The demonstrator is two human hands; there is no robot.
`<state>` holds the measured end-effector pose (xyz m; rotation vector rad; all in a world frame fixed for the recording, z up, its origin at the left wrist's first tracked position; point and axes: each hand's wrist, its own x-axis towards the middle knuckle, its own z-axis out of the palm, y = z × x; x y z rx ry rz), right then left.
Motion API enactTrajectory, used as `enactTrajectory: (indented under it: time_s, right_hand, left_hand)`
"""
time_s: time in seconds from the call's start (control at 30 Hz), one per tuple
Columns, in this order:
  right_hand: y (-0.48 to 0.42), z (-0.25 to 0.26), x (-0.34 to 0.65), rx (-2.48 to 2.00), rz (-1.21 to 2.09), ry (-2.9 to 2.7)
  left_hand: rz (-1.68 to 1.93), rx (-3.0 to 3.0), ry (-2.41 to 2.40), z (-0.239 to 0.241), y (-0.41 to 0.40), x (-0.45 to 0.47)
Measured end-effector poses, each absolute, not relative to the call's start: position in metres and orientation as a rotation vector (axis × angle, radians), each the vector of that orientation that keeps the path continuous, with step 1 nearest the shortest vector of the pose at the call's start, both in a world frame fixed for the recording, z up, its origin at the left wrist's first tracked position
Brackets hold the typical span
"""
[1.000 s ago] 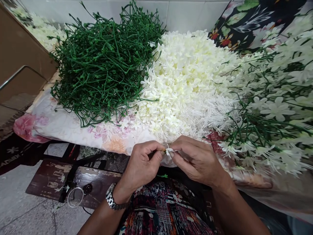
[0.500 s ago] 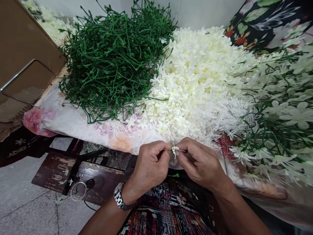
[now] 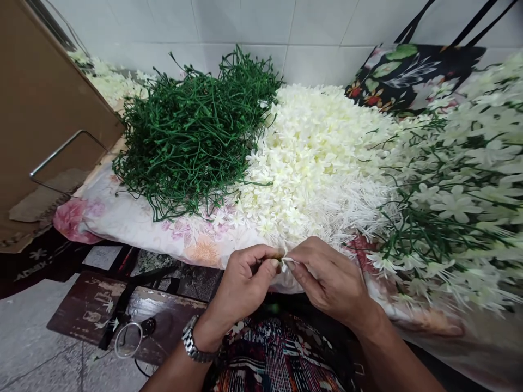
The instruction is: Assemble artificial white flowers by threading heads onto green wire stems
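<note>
Between my two hands is a small white artificial flower [image 3: 285, 263], mostly covered by fingertips. My left hand [image 3: 252, 275], with a metal watch on its wrist, pinches something yellowish-green at the flower's left side. My right hand [image 3: 329, 272] pinches the flower from the right with thumb and forefinger. Just beyond them lies a heap of loose cream-white flower heads [image 3: 312, 133]. Thin white stamen-like pieces [image 3: 347, 207] sit at that heap's front right. A tangled pile of green plastic stems [image 3: 192, 141] rises to the left.
Stems with white flowers [image 3: 455, 204] are piled at the right. A black floral bag [image 3: 412, 76] leans on the tiled wall. At left stand a cardboard box [image 3: 53, 125] and a bent metal rod [image 3: 61, 152]. A worn wooden bench [image 3: 167, 316] is below the flowered cloth [image 3: 134, 228].
The head view has tilted up, showing more wall and bag. My hands stay together at the flower; my right fingers have closed in over it, and the thin strand at its right no longer shows.
</note>
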<state>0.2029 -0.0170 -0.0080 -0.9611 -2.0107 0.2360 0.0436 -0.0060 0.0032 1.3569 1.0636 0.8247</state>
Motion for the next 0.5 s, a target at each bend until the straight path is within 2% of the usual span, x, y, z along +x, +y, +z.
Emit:
enactTrajectory:
  time_s: [0.17, 0.5]
  right_hand:
    - [-0.0178, -0.0008, 0.2041, -0.926, 0.224, -2.018]
    - [-0.0202, -0.0001, 0.2032, -1.038, 0.49, -1.859]
  left_hand:
    - [0.809, 1.238, 1.049, 0.0059, -0.0045, 0.0425]
    - [0.973, 1.472, 1.132, 0.0055, -0.0104, 0.0468]
